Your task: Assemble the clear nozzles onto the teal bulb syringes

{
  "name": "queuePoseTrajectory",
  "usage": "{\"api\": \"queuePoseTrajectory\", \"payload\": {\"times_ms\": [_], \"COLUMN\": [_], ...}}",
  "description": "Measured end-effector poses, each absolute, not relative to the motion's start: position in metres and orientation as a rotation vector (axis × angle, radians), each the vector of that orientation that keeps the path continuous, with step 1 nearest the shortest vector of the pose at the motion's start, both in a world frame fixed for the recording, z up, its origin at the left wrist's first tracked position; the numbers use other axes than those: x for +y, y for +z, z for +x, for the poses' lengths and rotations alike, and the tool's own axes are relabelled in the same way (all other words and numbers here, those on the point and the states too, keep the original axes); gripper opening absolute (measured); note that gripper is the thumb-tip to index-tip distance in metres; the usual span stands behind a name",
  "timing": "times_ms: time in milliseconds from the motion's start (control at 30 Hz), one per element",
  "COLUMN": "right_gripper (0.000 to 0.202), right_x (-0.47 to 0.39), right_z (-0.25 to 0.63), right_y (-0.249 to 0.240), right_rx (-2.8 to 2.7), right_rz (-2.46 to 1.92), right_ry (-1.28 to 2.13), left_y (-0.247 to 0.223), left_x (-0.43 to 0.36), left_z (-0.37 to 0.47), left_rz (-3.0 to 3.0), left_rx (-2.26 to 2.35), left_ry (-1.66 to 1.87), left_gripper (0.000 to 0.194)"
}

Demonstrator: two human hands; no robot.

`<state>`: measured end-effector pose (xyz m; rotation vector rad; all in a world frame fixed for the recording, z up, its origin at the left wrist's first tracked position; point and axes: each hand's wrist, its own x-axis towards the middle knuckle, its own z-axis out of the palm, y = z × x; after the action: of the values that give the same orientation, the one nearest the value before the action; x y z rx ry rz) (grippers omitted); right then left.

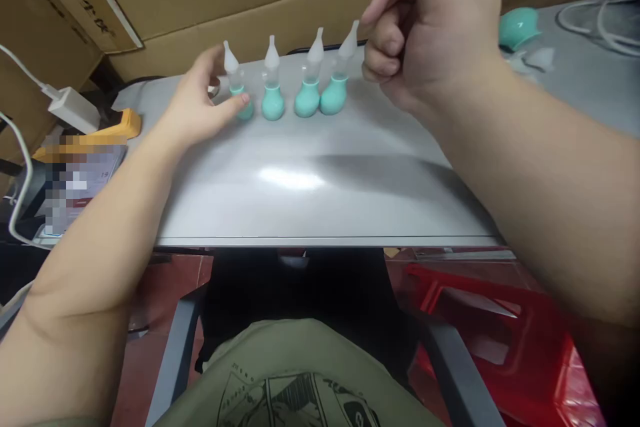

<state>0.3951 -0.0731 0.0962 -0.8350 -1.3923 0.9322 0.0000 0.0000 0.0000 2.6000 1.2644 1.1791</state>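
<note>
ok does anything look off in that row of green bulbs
The rightmost bulb tilts to the right, its base seemingly touching its neighbour, while the other bulbs stand apart. No spill shows.

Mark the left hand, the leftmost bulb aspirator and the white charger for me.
Left hand (pixel 197 97): head view, thumb side of the hand.
Leftmost bulb aspirator (pixel 237 80): head view, clear middle section.
White charger (pixel 75 109): head view, middle of its body.

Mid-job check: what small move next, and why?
I'd probably have the right hand nudge the row's rightmost teal bulb slightly right: it sits against or nearly against the bulb beside it, while the row's other gaps look wider.
</note>
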Motion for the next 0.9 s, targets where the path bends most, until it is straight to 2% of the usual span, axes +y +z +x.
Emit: {"api": "queuePoseTrajectory", "payload": {"times_ms": [100,167,267,300,367,433,533,567,633,700,733,833,900], "right_gripper": [0.047,0.046,0.048,0.050,0.051,0.050,0.064,0.066,0.045,0.021,0.015,0.018,0.023], "right_x": [-0.079,-0.083,-0.089,-0.091,-0.095,-0.098,-0.101,-0.103,-0.105,-0.106,-0.107,-0.108,-0.109], "right_z": [0.396,0.398,0.401,0.401,0.398,0.393,0.380,0.376,0.371,0.370,0.370,0.371,0.371], "right_y": [0.093,0.090,0.087,0.086,0.084,0.081,0.073,0.071,0.067,0.065,0.065,0.064,0.065], "right_rx": [-1.470,-1.561,-1.682,-1.711,-1.778,-1.821,-1.846,-1.881,-1.989,-2.059,-2.073,-2.099,-2.085], "right_rz": [-0.768,-0.735,-0.687,-0.669,-0.627,-0.521,-0.297,-0.269,-0.314,-0.405,-0.448,-0.532,-0.554], "right_ry": [0.861,0.772,0.596,0.544,0.489,0.525,0.737,0.795,0.798,0.738,0.715,0.756,0.894], "left_y": [-0.001,0.005,0.028,0.038,0.059,0.076,0.084,0.083,0.076,0.070,0.068,0.068,0.072], "left_x": [-0.003,-0.010,-0.029,-0.039,-0.064,-0.091,-0.122,-0.127,-0.129,-0.124,-0.121,-0.116,-0.118], "left_z": [0.010,0.018,0.029,0.033,0.045,0.062,0.090,0.098,0.109,0.113,0.113,0.107,0.103], "left_rz": [2.492,2.453,2.469,2.478,2.539,2.585,2.774,2.840,2.920,2.939,2.939,2.918,2.866], "left_rx": [1.288,1.357,1.357,1.288,1.173,1.034,0.828,0.798,0.702,0.734,0.796,1.031,1.093], "left_ry": [1.005,1.056,1.332,1.529,1.598,1.630,1.398,1.185,0.999,0.916,0.896,0.825,0.728], "left_gripper": [0.084,0.085,0.099,0.098,0.087,0.066,0.049,0.040,0.025,0.023,0.027,0.044,0.048]}}
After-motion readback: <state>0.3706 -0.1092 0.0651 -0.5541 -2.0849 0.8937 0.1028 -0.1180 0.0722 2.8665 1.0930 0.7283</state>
